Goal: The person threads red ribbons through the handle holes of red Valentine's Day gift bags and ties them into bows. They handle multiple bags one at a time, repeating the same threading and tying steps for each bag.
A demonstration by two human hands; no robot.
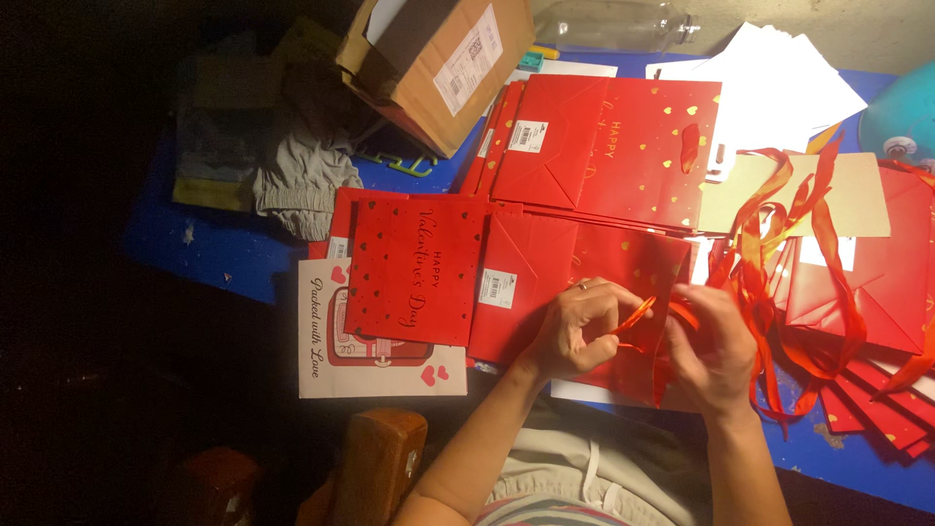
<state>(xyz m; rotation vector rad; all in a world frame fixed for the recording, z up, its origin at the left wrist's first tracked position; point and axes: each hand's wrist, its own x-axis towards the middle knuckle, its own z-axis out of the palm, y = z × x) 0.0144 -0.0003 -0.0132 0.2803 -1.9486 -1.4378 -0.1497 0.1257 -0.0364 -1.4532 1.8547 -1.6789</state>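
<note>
The left hand (pixel 577 326) pinches an orange ribbon (pixel 638 314) in a narrow grip, and the right hand (pixel 714 346) holds the same ribbon just beside it. Both hands rest over a flat red paper bag (pixel 545 282) on the near part of the blue bench (pixel 209 248). Far from them lies a pile of red bags (pixel 604 146); at the right, loose ribbons (pixel 779 253).
</note>
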